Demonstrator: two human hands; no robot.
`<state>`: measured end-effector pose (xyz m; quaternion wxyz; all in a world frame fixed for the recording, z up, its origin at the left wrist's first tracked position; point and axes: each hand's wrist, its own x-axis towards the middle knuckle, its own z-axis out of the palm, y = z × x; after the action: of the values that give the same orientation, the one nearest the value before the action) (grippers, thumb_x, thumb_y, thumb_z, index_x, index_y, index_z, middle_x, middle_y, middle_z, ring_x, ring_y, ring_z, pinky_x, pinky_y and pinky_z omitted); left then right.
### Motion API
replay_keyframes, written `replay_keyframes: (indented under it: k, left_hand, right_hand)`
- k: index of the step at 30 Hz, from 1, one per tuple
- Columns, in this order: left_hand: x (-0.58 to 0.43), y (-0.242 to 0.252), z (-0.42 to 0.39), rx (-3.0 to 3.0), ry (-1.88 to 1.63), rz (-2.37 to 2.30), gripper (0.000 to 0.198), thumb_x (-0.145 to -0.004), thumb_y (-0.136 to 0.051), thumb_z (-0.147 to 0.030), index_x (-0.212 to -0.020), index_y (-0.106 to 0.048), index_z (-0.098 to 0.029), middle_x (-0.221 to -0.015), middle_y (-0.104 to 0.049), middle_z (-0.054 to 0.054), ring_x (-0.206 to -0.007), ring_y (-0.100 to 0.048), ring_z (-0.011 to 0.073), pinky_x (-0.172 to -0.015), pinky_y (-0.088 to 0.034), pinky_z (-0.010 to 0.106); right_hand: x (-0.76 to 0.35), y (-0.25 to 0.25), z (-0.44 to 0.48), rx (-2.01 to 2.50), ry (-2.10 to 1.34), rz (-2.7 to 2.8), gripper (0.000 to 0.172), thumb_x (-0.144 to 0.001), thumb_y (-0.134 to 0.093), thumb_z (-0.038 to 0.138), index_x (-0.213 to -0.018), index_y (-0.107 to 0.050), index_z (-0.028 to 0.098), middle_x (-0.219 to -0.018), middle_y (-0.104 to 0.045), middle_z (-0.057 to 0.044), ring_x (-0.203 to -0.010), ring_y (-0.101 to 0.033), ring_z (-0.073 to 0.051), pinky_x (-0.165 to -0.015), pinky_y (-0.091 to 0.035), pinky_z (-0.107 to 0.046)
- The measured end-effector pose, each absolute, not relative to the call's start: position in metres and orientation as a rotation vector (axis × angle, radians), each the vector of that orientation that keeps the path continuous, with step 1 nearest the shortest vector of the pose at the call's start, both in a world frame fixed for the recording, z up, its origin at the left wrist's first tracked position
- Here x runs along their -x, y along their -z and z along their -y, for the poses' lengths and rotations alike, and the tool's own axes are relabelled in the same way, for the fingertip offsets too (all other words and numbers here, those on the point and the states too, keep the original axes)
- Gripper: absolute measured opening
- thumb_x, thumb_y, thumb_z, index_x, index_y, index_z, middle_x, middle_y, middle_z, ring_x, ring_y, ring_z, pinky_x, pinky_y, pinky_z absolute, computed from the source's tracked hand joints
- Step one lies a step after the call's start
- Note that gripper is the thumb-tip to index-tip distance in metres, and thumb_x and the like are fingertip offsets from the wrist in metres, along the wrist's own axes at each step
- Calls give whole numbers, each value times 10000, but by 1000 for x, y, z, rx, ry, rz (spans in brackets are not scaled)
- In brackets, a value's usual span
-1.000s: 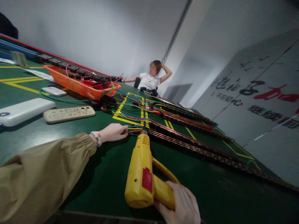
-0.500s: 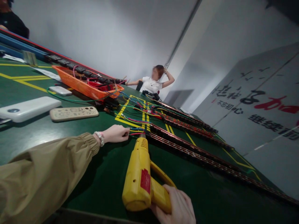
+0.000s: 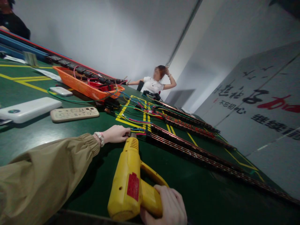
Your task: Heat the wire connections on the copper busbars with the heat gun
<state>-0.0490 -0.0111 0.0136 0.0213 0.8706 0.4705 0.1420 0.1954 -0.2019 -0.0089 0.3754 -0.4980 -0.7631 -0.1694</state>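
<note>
My right hand [image 3: 167,204] is wrapped round the handle of a yellow heat gun [image 3: 125,178], whose metal nozzle points away from me at the wires. With closed fingers, my left hand [image 3: 117,133] pinches the ends of several coloured wires [image 3: 140,130], blue, yellow and red among them. These wires run into the near end of a long dark strip with copper-coloured lines [image 3: 178,144]. The nozzle tip is close beside my left fingertips, partly in front of the wires; whether it touches them I cannot tell.
An orange basket [image 3: 77,86] with wires and black parts stands at the back left. Nearer lie a white power bank [image 3: 30,109], a beige phone-shaped case [image 3: 74,114] and a small white case [image 3: 61,91]. More wired strips [image 3: 187,123] stretch right. A person [image 3: 152,84] sits across the green table.
The heat gun in my right hand has moved left, its nozzle shifting along the wires from the strip's end toward my left fingers. My left hand has stayed in place.
</note>
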Motion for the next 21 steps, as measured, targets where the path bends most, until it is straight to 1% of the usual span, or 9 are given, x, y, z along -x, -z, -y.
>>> replay_keyframes:
  k: [2, 7, 11, 13, 15, 17, 21]
  left_hand:
    - [49, -15, 12, -2684, -437, -1459, 194, -801, -424, -338, -857, -560, -212, -691, -618, 26, -670, -599, 175, -537, -316, 229]
    - [49, -17, 14, -2670, -441, -1460, 179, -795, -436, -325, -852, -561, -211, -679, -610, 24, -668, -601, 176, -544, -329, 230]
    - [50, -16, 13, -2685, -440, -1462, 171, -796, -437, -324, -847, -559, -216, -692, -616, 24, -662, -595, 183, -546, -328, 235]
    - [50, -14, 11, -2692, -438, -1458, 171, -798, -438, -333, -844, -554, -216, -698, -616, 25, -653, -589, 181, -537, -319, 235]
    - [50, -12, 9, -2692, -425, -1457, 174, -800, -438, -345, -838, -548, -216, -698, -612, 24, -643, -584, 176, -526, -305, 233]
    - [50, -11, 7, -2693, -407, -1456, 182, -806, -433, -358, -835, -544, -216, -700, -611, 24, -637, -581, 172, -519, -297, 233]
    - [50, -10, 7, -2701, -389, -1460, 200, -821, -419, -365, -855, -547, -215, -726, -621, 31, -646, -585, 170, -528, -309, 233]
  right_hand:
    - [-195, 9, 203, 1280, 416, 1947, 401, -743, -514, 566, -903, -533, 198, -738, -585, -7, -673, -570, -196, -744, -389, -391]
    - [-198, 7, 206, 1253, 358, 1979, 468, -753, -538, 562, -1025, -557, 182, -890, -637, -41, -792, -596, -212, -778, -397, -374]
    - [-200, 5, 206, 1259, 345, 2035, 501, -767, -524, 565, -1077, -561, 173, -920, -643, -48, -817, -595, -204, -785, -387, -358]
    - [-200, 4, 206, 1293, 346, 2038, 474, -785, -497, 569, -1045, -572, 181, -892, -644, -40, -801, -590, -199, -787, -376, -357]
    - [-200, 4, 206, 1340, 338, 2026, 449, -790, -473, 593, -964, -583, 193, -830, -638, -21, -761, -580, -189, -779, -367, -354]
    - [-199, 4, 206, 1376, 323, 2008, 464, -782, -459, 634, -893, -579, 199, -785, -625, -9, -735, -570, -184, -773, -360, -352]
    - [-198, 4, 207, 1395, 329, 1980, 496, -775, -456, 671, -870, -580, 201, -777, -620, -9, -736, -566, -187, -777, -354, -349]
